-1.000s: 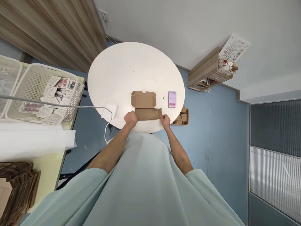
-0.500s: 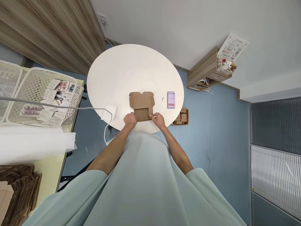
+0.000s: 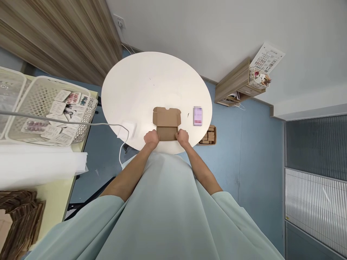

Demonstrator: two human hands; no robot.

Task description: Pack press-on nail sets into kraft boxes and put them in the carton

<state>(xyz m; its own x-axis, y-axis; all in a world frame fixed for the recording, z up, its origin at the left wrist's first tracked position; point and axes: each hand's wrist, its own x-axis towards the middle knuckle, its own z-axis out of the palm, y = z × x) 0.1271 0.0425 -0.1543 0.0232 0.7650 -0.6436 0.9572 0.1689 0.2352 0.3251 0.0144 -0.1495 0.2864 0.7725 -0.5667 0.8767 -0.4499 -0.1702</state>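
Observation:
A brown cardboard box (image 3: 167, 118) lies near the front edge of the white round table (image 3: 130, 79). Its lid is up and spread away from me, with side flaps sticking out. My left hand (image 3: 151, 138) is closed on the left wall of the box. At the right wall, my right hand (image 3: 182, 137) grips the cardboard, its thumb by the inner corner. The shallow tray part between my hands shows a bare inside. My fingertips are partly hidden behind the walls.
Right of the box lies a blurred pink phone-like rectangle (image 3: 197, 116). A carton of small brown boxes (image 3: 208, 136) stands beyond the table's right edge. At left are a white basket (image 3: 40, 104) of cards, a cable (image 3: 108, 124) and stacked flat cardboard (image 3: 21, 213).
The right side flap of the box, folded inward before, now stands along the right wall, and my right hand has closed round that side. The box sits slightly farther right in view.

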